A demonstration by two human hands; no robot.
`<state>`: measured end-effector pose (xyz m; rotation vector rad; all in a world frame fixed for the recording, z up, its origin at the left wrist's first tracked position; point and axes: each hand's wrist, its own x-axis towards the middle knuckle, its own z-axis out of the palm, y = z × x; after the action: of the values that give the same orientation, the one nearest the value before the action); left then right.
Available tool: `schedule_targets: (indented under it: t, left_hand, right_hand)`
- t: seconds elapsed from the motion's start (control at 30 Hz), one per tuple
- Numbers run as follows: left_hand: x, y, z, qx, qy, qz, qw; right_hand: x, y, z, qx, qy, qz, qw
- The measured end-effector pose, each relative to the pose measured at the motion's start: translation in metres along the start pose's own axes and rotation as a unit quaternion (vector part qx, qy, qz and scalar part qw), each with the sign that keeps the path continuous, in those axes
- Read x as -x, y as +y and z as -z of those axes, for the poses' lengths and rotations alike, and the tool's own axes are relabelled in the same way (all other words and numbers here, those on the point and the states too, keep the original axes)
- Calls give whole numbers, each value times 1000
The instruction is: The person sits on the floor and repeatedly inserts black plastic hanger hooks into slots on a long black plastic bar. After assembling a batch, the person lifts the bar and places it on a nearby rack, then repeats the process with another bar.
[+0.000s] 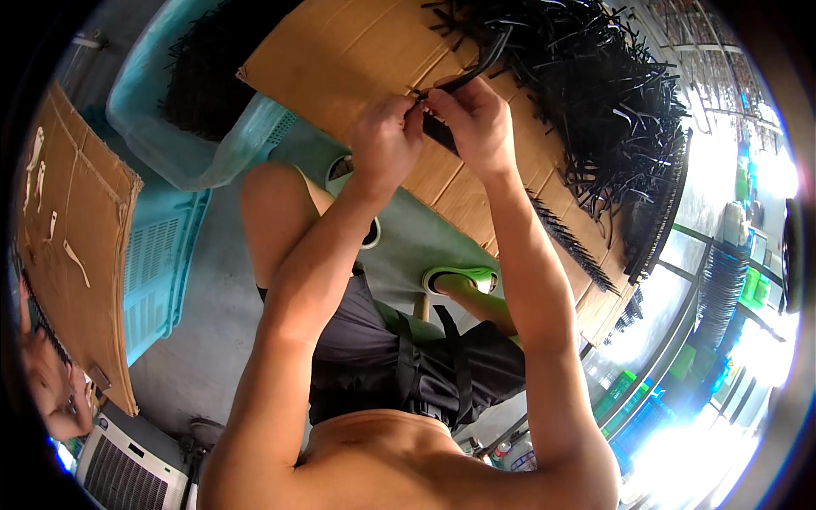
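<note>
Both hands work close together above the cardboard-covered surface [340,51], fingertips nearly meeting. The left hand [387,140] is closed, thumb against fingers, at the near end of a black strip [486,65]; its exact grip is partly hidden. The right hand [480,127] pinches the same strip, which extends beyond the fingertips, up and to the right. A flat black piece [440,134] lies directly below the fingertips. A toothed black strip [574,244] lies to the right of the hands, beside the right forearm; the forearm hides whether the two join. A pile of black strips [603,110] lies beyond and right of the hands. Left of the hands stands a container with a translucent liner [140,127], holding dark material [208,93].
</note>
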<state>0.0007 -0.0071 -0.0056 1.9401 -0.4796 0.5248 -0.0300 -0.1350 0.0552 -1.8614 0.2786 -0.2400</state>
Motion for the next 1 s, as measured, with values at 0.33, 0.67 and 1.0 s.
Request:
schedule_targets:
  t: [0.33,0.67,1.0]
  left_hand:
    - [0,1,1,-23,-13,7,1000]
    - [0,1,1,-53,-3,-5,999]
    - [4,30,5,-63,-40,14,997]
  right_hand:
    - [-4,9,2,-65,-9,0,998]
    - [2,2,-5,125,5,151,981]
    - [5,0,27,-123,-27,-56,990]
